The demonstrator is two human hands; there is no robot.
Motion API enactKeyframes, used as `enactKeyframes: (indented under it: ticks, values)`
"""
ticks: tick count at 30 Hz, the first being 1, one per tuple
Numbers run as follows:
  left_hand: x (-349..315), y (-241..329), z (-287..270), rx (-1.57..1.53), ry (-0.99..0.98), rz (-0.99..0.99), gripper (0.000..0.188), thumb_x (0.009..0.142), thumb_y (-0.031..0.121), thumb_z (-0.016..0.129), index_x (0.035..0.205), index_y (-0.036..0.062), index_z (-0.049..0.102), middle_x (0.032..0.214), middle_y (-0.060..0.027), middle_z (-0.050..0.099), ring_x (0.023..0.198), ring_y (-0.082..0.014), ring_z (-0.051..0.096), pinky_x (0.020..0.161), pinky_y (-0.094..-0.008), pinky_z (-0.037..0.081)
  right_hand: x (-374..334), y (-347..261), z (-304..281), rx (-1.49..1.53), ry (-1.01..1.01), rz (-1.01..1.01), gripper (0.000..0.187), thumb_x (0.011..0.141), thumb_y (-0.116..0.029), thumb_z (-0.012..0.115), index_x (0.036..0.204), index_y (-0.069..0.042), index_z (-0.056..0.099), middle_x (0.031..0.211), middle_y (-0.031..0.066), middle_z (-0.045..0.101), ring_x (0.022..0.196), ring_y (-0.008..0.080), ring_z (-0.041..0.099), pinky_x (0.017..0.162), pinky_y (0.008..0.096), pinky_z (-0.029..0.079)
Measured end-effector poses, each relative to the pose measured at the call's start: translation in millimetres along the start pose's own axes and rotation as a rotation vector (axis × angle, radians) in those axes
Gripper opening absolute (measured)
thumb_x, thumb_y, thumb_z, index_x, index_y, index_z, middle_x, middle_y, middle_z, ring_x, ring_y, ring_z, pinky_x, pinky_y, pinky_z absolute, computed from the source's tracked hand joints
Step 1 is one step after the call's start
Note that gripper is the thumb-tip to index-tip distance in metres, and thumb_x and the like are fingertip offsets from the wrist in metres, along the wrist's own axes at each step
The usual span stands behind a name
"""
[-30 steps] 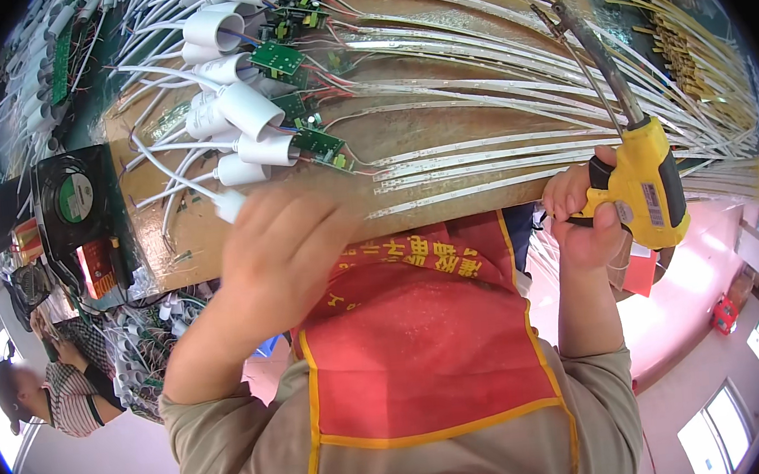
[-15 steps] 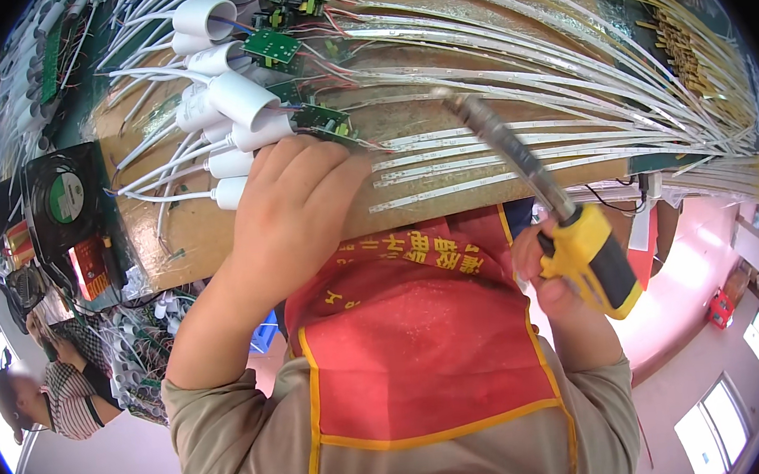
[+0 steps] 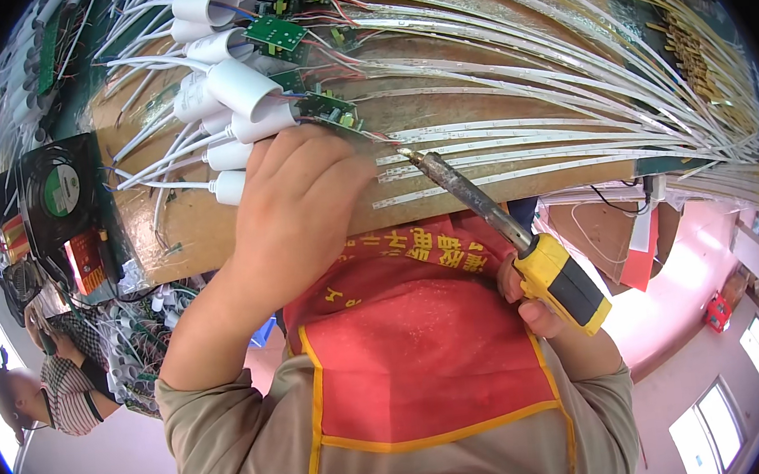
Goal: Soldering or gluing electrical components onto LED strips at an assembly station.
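My right hand (image 3: 538, 315) is closed round the yellow and black handle of a soldering iron (image 3: 475, 197). Its tip touches or hovers just over the near end of a white LED strip (image 3: 478, 126), beside thin red and white wires. My left hand (image 3: 299, 190) rests on the board with fingers curled and pressed together; whatever they pinch is hidden under them. Right above those fingers lies a small green circuit board (image 3: 329, 108), next to white plastic lamp housings (image 3: 243, 88) with white cables. Another green circuit board (image 3: 276, 33) sits farther back, wired to more strips.
A black fan (image 3: 60, 193) stands at the left, with a red box (image 3: 87, 263) near it. Yellowish strips (image 3: 684, 57) lie bundled at the far right. Another person (image 3: 63, 386) works at the lower left beside piled housings and boards. The brown work board (image 3: 191, 244) ends near my apron.
The soldering iron has swung left and down, bringing its tip from above the strips to the strip ends by my left hand. My left hand stays nearly in place.
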State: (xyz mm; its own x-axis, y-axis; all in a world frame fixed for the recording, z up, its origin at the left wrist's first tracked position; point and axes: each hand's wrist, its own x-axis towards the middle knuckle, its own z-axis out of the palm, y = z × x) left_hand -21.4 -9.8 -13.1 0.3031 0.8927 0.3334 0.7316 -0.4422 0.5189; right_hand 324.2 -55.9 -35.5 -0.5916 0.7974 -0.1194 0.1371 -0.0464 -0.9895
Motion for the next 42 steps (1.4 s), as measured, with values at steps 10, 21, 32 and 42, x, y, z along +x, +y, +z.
enactKeyframes:
  ticks: [10,21,32,42]
  values:
    - [5,3,-8,0.026,-0.084,-0.033,0.023,0.078,-0.004,0.074,0.099,0.005,0.069,0.097,-0.0105,0.064,0.092,-0.0347,0.062,0.081,-0.0428,0.051,1,-5,-2,-0.065,-0.016,0.037,0.032,0.091,-0.035,0.073,0.076,-0.01,0.06,0.07,0.0073,0.057,0.058,0.0287,0.056,0.053,0.038,0.043]
    - [-5,-4,-1,0.037,-0.013,0.034,0.033,0.074,0.002,0.066,0.107,0.0044,0.068,0.105,-0.0114,0.063,0.098,-0.0333,0.061,0.086,-0.0432,0.049,4,-15,-10,0.219,0.018,0.124,0.028,0.092,-0.029,0.076,0.083,-0.007,0.062,0.075,0.0063,0.062,0.061,0.0235,0.058,0.056,0.0343,0.046]
    - [-4,1,-3,0.15,-0.088,-0.005,0.035,0.078,0.006,0.064,0.113,0.0023,0.068,0.106,-0.0118,0.061,0.1,-0.0324,0.06,0.088,-0.0429,0.048,5,-16,-11,-0.003,-0.011,0.062,0.025,0.091,-0.028,0.075,0.08,-0.01,0.062,0.075,0.006,0.064,0.065,0.0276,0.063,0.059,0.0376,0.049]
    - [-3,5,-6,0.056,-0.078,-0.014,0.033,0.075,0.004,0.067,0.108,0.0031,0.068,0.103,-0.011,0.062,0.099,-0.0326,0.061,0.088,-0.0436,0.048,5,-13,-12,-0.005,-0.019,0.044,0.022,0.091,-0.025,0.074,0.08,-0.01,0.062,0.075,0.0056,0.063,0.065,0.0271,0.063,0.058,0.0373,0.049]
